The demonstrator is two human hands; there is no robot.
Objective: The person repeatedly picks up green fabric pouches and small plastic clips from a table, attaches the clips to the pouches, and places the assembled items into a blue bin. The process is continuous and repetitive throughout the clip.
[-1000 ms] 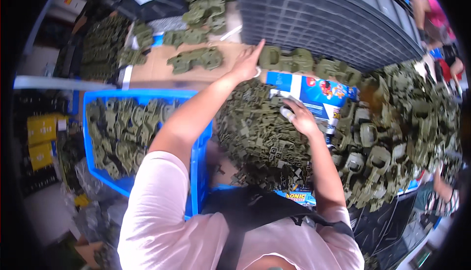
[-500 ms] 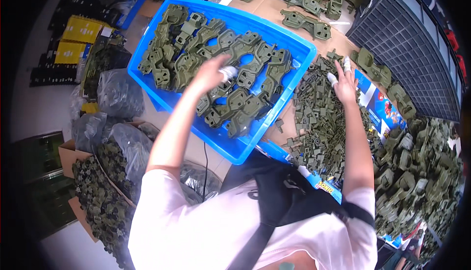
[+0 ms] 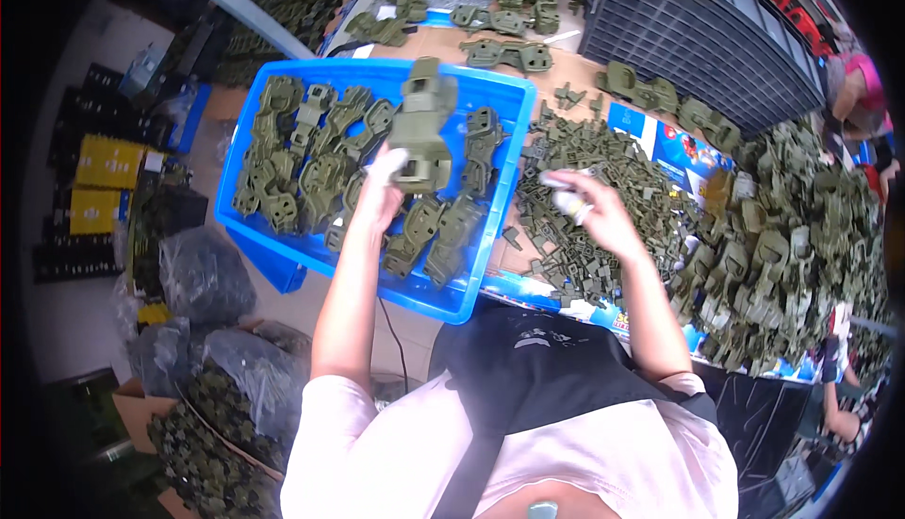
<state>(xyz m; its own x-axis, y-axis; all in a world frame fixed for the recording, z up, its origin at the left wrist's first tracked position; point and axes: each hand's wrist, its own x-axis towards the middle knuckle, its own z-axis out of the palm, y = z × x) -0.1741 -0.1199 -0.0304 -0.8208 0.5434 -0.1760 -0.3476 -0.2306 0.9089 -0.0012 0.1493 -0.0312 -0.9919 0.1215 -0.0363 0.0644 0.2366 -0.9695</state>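
Observation:
My left hand (image 3: 381, 189) holds a long olive-green plastic part (image 3: 421, 128) up over the blue plastic tub (image 3: 514, 208). The part is blurred by motion, and its lower end lies at my fingers. Below it, several similar green parts (image 3: 325, 180) lie in the tub. My right hand (image 3: 599, 213) hovers over a heap of small green plastic pieces (image 3: 622, 165) to the right of the tub. Its fingers, with white coverings on some tips, are drawn together; whatever is between them is too small to make out.
A big pile of green parts (image 3: 768, 246) covers the table's right side. A black ribbed crate (image 3: 698, 43) stands at the back right, with more long parts (image 3: 636, 85) before it. On the floor at left are grey plastic bags (image 3: 203, 279) and a carton (image 3: 141, 411) of dark pieces.
My left hand has taken hold of a long green part and raised it above the tub. My right hand has come back nearer and leftward over the small pieces. The whole view has shifted.

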